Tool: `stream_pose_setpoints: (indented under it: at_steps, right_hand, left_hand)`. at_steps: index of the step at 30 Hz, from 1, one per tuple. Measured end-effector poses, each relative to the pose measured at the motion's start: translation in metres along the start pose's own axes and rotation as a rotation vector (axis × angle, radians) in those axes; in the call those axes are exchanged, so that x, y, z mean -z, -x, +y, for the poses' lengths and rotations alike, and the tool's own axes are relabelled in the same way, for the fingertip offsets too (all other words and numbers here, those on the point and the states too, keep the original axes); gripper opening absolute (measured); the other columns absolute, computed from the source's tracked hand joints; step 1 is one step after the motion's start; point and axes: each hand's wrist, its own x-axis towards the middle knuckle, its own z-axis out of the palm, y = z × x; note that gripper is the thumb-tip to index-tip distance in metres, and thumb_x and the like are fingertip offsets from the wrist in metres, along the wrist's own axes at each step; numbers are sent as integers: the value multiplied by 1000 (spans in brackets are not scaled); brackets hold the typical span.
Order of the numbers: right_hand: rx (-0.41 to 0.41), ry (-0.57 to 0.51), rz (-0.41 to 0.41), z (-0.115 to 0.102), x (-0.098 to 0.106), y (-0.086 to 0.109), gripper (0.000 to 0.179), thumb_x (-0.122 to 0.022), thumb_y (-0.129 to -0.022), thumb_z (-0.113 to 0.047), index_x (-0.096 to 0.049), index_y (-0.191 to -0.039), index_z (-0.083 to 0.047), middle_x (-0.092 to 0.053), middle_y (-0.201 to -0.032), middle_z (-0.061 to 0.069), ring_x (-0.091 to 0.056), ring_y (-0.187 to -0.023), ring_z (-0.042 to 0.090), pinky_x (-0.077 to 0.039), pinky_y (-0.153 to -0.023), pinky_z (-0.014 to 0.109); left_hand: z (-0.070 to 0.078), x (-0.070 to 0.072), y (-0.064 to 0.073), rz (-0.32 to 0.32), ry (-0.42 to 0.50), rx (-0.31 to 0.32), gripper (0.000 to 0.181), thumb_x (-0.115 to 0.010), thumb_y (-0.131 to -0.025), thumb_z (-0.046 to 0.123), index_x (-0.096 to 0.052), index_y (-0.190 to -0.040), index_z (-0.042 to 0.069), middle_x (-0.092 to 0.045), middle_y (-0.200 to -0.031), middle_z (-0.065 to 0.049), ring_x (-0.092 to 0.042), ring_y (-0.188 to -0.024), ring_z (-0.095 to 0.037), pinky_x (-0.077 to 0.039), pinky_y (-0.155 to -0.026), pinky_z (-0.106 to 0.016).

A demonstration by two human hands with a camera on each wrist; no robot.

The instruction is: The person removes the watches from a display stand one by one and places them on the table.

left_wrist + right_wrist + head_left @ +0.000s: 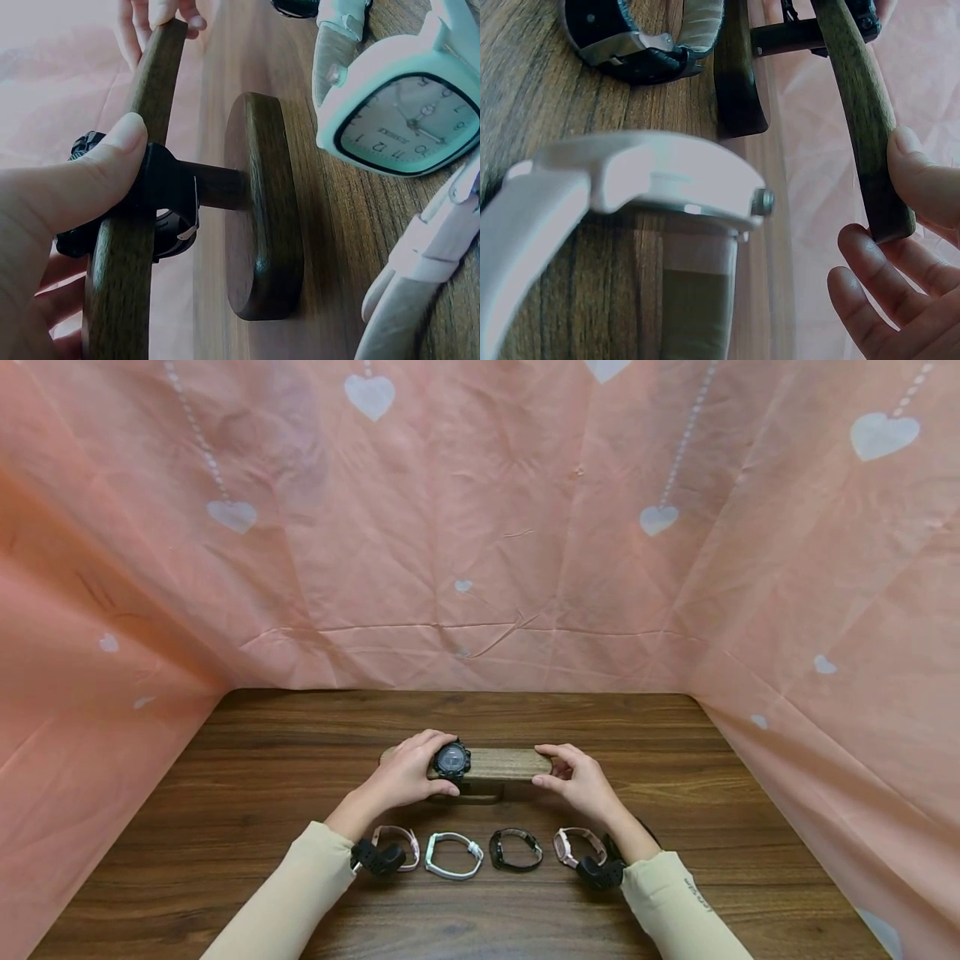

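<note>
A wooden watch stand has a long top bar [510, 763] on a short post above a rounded base [274, 217]. A black watch [452, 761] is looped around the bar, left of its middle, face up. My left hand [405, 774] holds the watch and bar there, thumb against the strap on the near side and fingers on the far side. At the bar's right end, my right hand [585, 783] grips the wood with the thumb [909, 150] on one side and fingertips under the end.
Nearer me on the wooden table [300, 718] lie a pink watch [415, 847], a mint-green watch [412, 124], a dark watch [497, 850] and a pale pink watch [561, 846] in a row, below the forearms. Pink cloth [480, 527] with hearts encloses the back and sides.
</note>
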Motion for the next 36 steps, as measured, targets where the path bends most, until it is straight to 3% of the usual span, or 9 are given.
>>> stream_pose_setpoints:
  at_steps: [19,36]
  right_hand:
    - [-16,-7,-19,0,1,0,48,-78,-74,-15,-62,-118,-5,-60,-92,2,-55,-72,14,-49,-63,26]
    - [-26,-6,-8,-1,0,0,47,-79,-73,-14,-63,-117,-7,-60,-91,3,-56,-72,13,-49,-62,25]
  left_hand:
    - [-5,6,2,-11,-2,-16,70,-84,-66,34,-55,-125,8,-57,-120,-6,-53,-109,-27,-39,-93,-47]
    - [-16,13,12,29,-2,-10,70,-85,-63,34,-57,-121,9,-58,-116,-5,-54,-107,-25,-42,-90,-44]
